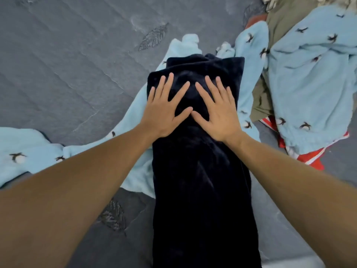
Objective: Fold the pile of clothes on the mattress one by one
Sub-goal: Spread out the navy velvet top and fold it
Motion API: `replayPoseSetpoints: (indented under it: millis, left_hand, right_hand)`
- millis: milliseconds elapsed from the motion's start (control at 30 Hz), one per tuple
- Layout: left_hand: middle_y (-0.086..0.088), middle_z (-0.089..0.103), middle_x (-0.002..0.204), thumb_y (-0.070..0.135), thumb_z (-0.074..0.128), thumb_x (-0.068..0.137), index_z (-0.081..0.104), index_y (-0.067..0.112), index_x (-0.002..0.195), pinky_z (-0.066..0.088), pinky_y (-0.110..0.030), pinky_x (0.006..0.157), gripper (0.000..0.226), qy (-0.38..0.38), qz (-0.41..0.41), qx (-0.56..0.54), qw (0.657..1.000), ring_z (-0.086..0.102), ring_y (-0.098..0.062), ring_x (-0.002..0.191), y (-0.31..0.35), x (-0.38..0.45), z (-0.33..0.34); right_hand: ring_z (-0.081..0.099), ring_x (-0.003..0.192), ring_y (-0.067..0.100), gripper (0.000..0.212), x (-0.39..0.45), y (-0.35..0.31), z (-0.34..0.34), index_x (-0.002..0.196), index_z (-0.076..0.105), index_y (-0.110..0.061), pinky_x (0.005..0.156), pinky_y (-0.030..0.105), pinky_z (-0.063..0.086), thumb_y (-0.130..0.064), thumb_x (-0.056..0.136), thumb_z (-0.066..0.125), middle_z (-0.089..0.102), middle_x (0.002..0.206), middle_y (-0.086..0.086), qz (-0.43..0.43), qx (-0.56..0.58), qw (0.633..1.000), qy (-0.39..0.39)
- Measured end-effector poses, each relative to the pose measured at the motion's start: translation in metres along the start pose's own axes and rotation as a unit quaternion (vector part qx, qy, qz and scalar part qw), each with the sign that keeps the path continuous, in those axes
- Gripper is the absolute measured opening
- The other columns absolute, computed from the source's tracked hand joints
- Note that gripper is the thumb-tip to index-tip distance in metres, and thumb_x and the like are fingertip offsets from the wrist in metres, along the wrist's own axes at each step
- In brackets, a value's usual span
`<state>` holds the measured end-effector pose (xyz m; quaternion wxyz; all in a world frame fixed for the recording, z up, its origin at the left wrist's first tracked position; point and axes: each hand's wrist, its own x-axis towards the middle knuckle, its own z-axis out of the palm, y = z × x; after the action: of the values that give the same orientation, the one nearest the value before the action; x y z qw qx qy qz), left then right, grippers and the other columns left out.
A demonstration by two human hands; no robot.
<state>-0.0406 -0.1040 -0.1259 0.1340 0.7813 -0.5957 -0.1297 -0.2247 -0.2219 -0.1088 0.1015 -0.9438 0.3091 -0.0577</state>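
A dark navy fleece garment point(202, 180) lies in a long narrow strip down the middle of the grey mattress point(67, 64). My left hand point(164, 109) and my right hand point(218, 111) press flat on its far half, fingers spread, thumbs nearly touching. Under the navy strip lies a light blue penguin-print garment point(135, 122), spreading to the left. At the right, the pile holds another light blue penguin-print piece point(309, 84), an olive green garment point(284, 22) and a red-and-white one point(309, 157).
Bare grey mattress with leaf patterns stretches across the far left and the near left. A cream fringed fabric point(274, 2) shows at the top right corner. The mattress's near edge runs at the bottom right.
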Motion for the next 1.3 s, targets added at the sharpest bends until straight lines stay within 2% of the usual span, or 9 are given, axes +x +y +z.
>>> replayPoseSetpoints:
  millis: [167,500,600,767,900,1000,1067,1200,1300]
  left_hand:
    - [-0.013,-0.009,0.174,0.059,0.027,0.109,0.006,0.035,0.166,0.01,-0.059,0.128,0.066,0.046,0.027,-0.005,0.999,-0.009,-0.035,0.16,0.012,-0.05,-0.017]
    - [0.003,-0.02,0.172,0.07,0.033,0.101,0.004,0.045,0.164,0.047,-0.054,0.112,0.074,-0.12,-0.027,-0.151,0.981,0.012,-0.033,0.16,0.095,-0.359,0.034]
    - [-0.003,-0.016,0.173,0.072,0.042,0.099,0.002,0.043,0.165,0.044,-0.053,0.115,0.082,-0.12,-0.037,-0.145,0.982,0.009,-0.031,0.16,0.121,-0.405,0.055]
    - [-0.009,-0.021,0.172,0.04,0.089,0.075,-0.001,0.039,0.166,0.061,-0.045,0.091,0.127,-0.106,-0.076,-0.033,0.991,0.025,-0.038,0.155,0.145,-0.425,0.068]
    - [-0.01,-0.016,0.173,0.01,0.092,0.067,0.006,0.037,0.166,0.062,-0.043,0.082,0.134,-0.092,-0.057,0.031,0.994,0.036,-0.039,0.144,0.144,-0.413,0.075]
    - [-0.006,-0.011,0.174,0.008,0.09,0.07,0.011,0.037,0.166,0.058,-0.041,0.078,0.128,-0.079,-0.009,0.057,0.995,0.047,-0.034,0.124,0.138,-0.408,0.081]
    - [-0.001,-0.005,0.175,0.005,0.089,0.07,0.02,0.034,0.165,0.059,-0.041,0.077,0.121,-0.063,0.011,0.039,0.997,0.049,-0.031,0.125,0.132,-0.412,0.085]
    - [0.004,0.014,0.172,-0.002,0.085,0.073,0.038,0.022,0.16,0.06,-0.045,0.084,0.102,-0.056,0.044,0.016,0.997,0.051,-0.029,0.128,0.124,-0.418,0.085]
    - [0.002,0.036,0.162,-0.017,0.069,0.069,0.052,0.014,0.15,0.061,-0.049,0.075,0.088,-0.06,0.029,-0.012,0.998,0.051,-0.028,0.135,0.126,-0.41,0.075]
  right_hand:
    - [-0.011,0.161,0.023,0.069,-0.047,-0.012,-0.027,0.167,0.008,-0.034,0.129,0.056,0.004,-0.055,0.109,0.039,-0.003,0.175,-0.004,0.032,0.067,0.996,-0.039]
    - [-0.014,0.16,0.025,0.076,-0.308,-0.047,-0.023,0.165,0.005,-0.041,0.126,0.059,0.021,-0.041,0.107,0.053,-0.018,0.173,-0.005,0.05,0.15,0.98,-0.122]
    - [-0.015,0.16,0.026,0.084,-0.368,-0.046,-0.013,0.165,0.0,-0.04,0.125,0.057,0.027,-0.043,0.104,0.057,-0.022,0.172,-0.001,0.041,0.141,0.978,-0.15]
    - [-0.011,0.16,0.038,0.097,-0.43,-0.033,-0.019,0.168,0.004,-0.023,0.125,0.061,0.022,-0.05,0.096,0.063,-0.012,0.173,0.016,-0.053,-0.001,0.99,-0.129]
    - [0.002,0.161,0.037,0.102,-0.433,-0.028,-0.015,0.167,0.012,-0.014,0.127,0.06,0.015,-0.042,0.087,0.068,0.0,0.174,0.016,-0.151,-0.025,0.987,-0.041]
    - [0.003,0.161,0.032,0.112,-0.428,-0.028,0.003,0.167,0.01,-0.016,0.128,0.06,0.011,-0.044,0.079,0.074,0.002,0.175,0.007,-0.249,-0.063,0.964,-0.063]
    - [0.0,0.162,0.028,0.124,-0.424,-0.019,0.014,0.167,0.006,-0.019,0.127,0.061,0.009,-0.044,0.073,0.081,0.0,0.175,0.002,-0.273,-0.103,0.95,-0.108]
    - [0.0,0.162,0.025,0.127,-0.41,0.004,0.02,0.167,0.006,-0.026,0.126,0.062,0.007,-0.036,0.07,0.086,0.001,0.175,-0.006,-0.256,-0.127,0.951,-0.122]
    - [0.003,0.162,0.024,0.122,-0.409,0.009,0.015,0.167,0.011,-0.032,0.12,0.067,0.024,-0.05,0.072,0.086,0.003,0.175,-0.007,-0.21,-0.09,0.966,-0.124]
